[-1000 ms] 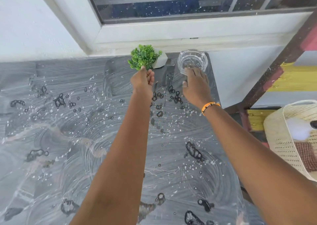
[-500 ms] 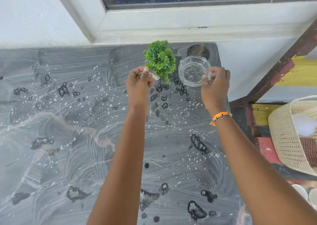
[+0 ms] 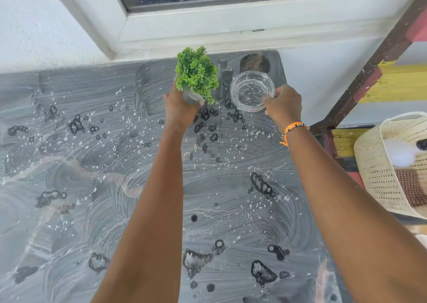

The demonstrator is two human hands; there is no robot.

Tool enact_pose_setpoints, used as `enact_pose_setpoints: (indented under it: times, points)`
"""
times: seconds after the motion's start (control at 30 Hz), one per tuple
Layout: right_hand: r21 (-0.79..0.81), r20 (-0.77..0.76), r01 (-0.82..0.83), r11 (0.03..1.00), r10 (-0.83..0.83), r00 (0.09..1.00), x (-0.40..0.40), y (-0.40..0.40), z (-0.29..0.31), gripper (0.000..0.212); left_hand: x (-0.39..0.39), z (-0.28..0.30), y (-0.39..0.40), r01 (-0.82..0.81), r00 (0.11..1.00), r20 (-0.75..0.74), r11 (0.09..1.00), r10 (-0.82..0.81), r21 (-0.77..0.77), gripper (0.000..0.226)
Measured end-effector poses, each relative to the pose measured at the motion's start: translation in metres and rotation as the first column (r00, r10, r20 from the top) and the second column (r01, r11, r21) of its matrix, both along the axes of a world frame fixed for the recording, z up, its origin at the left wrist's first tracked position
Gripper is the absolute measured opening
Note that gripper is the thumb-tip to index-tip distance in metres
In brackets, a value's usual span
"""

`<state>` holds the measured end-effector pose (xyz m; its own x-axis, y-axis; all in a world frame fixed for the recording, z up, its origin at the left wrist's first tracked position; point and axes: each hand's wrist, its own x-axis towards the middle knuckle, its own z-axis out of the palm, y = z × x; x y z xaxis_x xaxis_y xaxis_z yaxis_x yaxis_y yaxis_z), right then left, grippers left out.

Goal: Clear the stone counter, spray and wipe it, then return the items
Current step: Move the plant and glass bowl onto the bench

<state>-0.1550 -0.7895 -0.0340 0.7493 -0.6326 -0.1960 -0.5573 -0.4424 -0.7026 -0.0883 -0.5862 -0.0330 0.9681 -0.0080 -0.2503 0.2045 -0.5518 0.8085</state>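
A small green potted plant (image 3: 196, 75) in a white pot is gripped by my left hand (image 3: 181, 109) and held above the far part of the grey stone counter (image 3: 97, 187). To its right, my right hand (image 3: 283, 105) pinches the rim of a clear glass bowl (image 3: 251, 90), also lifted off the counter. The counter shows streaky smears, white specks and dark blotches. Both arms stretch across the middle of the slab.
A white wall and a window sill (image 3: 231, 25) run along the counter's far edge. A dark wooden post (image 3: 369, 67) slants at the right. Below the counter's right edge stands a woven cream basket (image 3: 379, 171) with things inside.
Both hands took hold of the plant and the bowl at the back of the counter, lifted them and drew them toward me. The plant's pot now stands upright in my left hand.
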Motion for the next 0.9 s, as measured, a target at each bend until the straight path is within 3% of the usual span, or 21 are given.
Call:
enact_pose_setpoints:
  times: [0.27,0.33,0.4,0.53,0.6,0.7,0.9]
  points:
    - [0.055,0.060,0.034,0.998,-0.037,0.997,-0.044,-0.010,-0.005,0.016,0.001,-0.008,-0.006,0.094,0.995,0.038,0.994,-0.096,0.049,0.086]
    - [0.077,0.088,0.032,0.997,-0.039,0.995,-0.059,-0.015,-0.007,0.013,0.000,-0.011,-0.010,0.080,0.997,-0.009,0.997,-0.080,0.013,0.064]
    - [0.078,0.100,0.034,0.996,-0.042,0.994,-0.073,-0.021,-0.007,0.015,-0.001,-0.010,-0.013,0.061,0.998,-0.023,0.998,-0.061,0.027,0.018]
    - [0.067,0.118,0.037,0.997,-0.045,0.992,-0.099,-0.029,-0.005,0.018,-0.003,-0.004,-0.016,0.086,0.996,0.019,0.996,-0.086,0.007,0.029]
    - [0.081,0.124,0.054,0.995,-0.064,0.990,-0.112,-0.033,-0.004,0.015,-0.016,0.000,-0.021,0.113,0.990,0.078,0.994,-0.113,0.004,0.063]
    - [0.112,0.128,0.084,0.990,-0.098,0.987,-0.130,-0.036,-0.005,0.015,-0.053,0.008,-0.035,0.105,0.990,0.099,0.994,-0.103,-0.014,0.085]
    - [0.133,0.140,0.204,0.970,-0.223,0.965,-0.193,-0.070,-0.009,0.013,-0.140,0.008,-0.098,0.197,0.979,0.086,0.972,-0.187,-0.131,0.072]
